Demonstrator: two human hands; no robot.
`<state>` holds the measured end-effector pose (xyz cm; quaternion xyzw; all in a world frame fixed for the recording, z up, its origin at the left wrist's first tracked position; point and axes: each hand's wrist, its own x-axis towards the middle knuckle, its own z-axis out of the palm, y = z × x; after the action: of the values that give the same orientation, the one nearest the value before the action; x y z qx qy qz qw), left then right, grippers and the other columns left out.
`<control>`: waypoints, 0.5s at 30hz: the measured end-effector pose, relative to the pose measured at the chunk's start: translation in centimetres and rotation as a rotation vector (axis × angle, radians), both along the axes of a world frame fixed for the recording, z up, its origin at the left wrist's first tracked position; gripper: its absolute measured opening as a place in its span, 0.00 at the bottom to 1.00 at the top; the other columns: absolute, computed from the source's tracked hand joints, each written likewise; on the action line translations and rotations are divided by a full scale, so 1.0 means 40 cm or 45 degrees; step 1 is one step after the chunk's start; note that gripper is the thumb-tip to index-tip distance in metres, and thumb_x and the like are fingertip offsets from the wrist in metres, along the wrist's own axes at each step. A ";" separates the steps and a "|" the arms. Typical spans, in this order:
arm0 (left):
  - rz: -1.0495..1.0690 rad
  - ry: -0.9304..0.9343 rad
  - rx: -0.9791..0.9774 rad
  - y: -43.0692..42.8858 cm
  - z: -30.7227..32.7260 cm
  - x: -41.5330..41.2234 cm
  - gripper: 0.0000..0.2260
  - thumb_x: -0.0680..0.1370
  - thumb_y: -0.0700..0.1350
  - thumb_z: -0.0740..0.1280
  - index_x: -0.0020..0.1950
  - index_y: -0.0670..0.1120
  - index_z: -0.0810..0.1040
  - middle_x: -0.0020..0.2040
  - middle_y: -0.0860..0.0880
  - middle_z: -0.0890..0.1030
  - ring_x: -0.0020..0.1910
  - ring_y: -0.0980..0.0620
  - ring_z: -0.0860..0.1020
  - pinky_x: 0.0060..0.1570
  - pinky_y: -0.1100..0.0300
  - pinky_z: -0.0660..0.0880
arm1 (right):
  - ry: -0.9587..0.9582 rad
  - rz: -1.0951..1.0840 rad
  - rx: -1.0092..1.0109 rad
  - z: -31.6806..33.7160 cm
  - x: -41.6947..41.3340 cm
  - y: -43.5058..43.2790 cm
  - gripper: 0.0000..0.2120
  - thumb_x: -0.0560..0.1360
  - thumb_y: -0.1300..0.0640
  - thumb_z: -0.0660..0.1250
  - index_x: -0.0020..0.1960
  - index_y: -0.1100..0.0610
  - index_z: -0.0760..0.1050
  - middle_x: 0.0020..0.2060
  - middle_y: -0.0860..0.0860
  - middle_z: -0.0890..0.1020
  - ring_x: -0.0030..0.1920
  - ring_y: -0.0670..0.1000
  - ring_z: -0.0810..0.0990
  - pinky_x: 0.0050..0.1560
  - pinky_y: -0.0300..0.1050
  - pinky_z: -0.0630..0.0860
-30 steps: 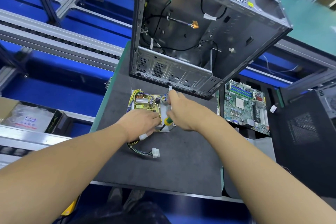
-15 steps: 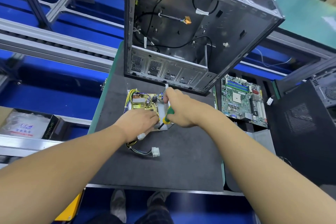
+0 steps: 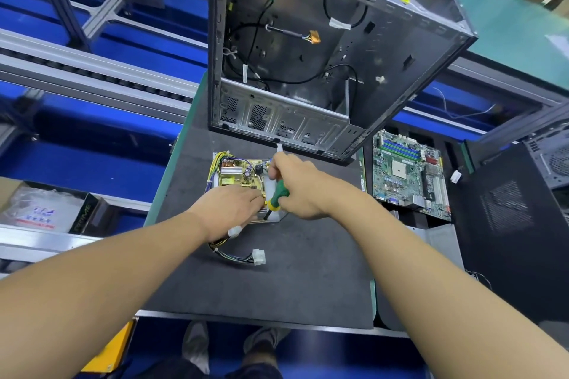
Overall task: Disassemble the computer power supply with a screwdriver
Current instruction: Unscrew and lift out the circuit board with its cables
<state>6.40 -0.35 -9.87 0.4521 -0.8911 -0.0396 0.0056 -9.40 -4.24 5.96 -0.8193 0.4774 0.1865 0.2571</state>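
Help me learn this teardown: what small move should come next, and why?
Probably turn the screwdriver to loosen a screw: the left hand presses on the power supply, and the right hand grips the tool tip-down at its near corner.

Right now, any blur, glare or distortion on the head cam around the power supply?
Head view: wide-angle warp bows the rails and swells the forearms; corners smear soft; power supply and screwdriver at centre are sharp; light even, shadows faint, no glare there.
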 end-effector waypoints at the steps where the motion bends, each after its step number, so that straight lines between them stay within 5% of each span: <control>1: 0.005 -0.009 0.007 -0.001 0.000 -0.002 0.06 0.85 0.49 0.55 0.56 0.48 0.69 0.54 0.50 0.74 0.51 0.47 0.75 0.52 0.53 0.72 | 0.003 -0.013 0.009 -0.001 -0.001 0.000 0.15 0.74 0.61 0.64 0.57 0.52 0.64 0.54 0.52 0.68 0.55 0.57 0.68 0.55 0.56 0.72; 4: 0.043 -0.006 0.001 0.000 0.003 -0.003 0.06 0.85 0.48 0.56 0.58 0.48 0.70 0.55 0.50 0.74 0.51 0.47 0.75 0.48 0.53 0.71 | 0.107 -0.037 -0.148 -0.012 0.001 0.004 0.22 0.76 0.43 0.65 0.62 0.54 0.63 0.56 0.54 0.67 0.57 0.59 0.70 0.53 0.56 0.73; 6: 0.030 0.037 -0.024 0.002 0.004 -0.002 0.09 0.85 0.50 0.56 0.56 0.47 0.71 0.54 0.49 0.76 0.50 0.46 0.76 0.47 0.53 0.70 | 0.156 -0.084 -0.255 -0.015 0.004 0.006 0.27 0.79 0.35 0.54 0.64 0.57 0.61 0.56 0.58 0.72 0.51 0.61 0.74 0.45 0.54 0.72; 8: 0.014 0.050 -0.036 0.003 0.006 -0.001 0.11 0.85 0.52 0.55 0.54 0.47 0.72 0.53 0.49 0.76 0.50 0.46 0.76 0.49 0.53 0.70 | 0.111 -0.068 -0.264 -0.016 0.006 0.007 0.21 0.82 0.40 0.51 0.60 0.58 0.62 0.50 0.58 0.76 0.45 0.60 0.75 0.40 0.52 0.70; 11: 0.028 0.043 -0.018 0.003 0.007 -0.002 0.12 0.85 0.53 0.54 0.55 0.47 0.72 0.53 0.50 0.76 0.50 0.46 0.76 0.49 0.52 0.72 | 0.018 -0.008 -0.150 -0.009 0.004 0.005 0.08 0.82 0.54 0.57 0.57 0.57 0.63 0.53 0.58 0.74 0.50 0.61 0.75 0.49 0.55 0.74; 15: 0.017 0.084 -0.088 0.008 0.016 0.000 0.09 0.83 0.51 0.60 0.51 0.47 0.74 0.49 0.50 0.77 0.46 0.47 0.77 0.46 0.54 0.72 | 0.033 -0.023 -0.013 0.003 -0.008 -0.002 0.14 0.74 0.61 0.62 0.58 0.53 0.64 0.54 0.52 0.68 0.55 0.57 0.67 0.50 0.52 0.70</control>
<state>6.39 -0.01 -9.25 0.4561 -0.8881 -0.0238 0.0509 -9.73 -4.33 6.07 -0.8137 0.4892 0.1921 0.2483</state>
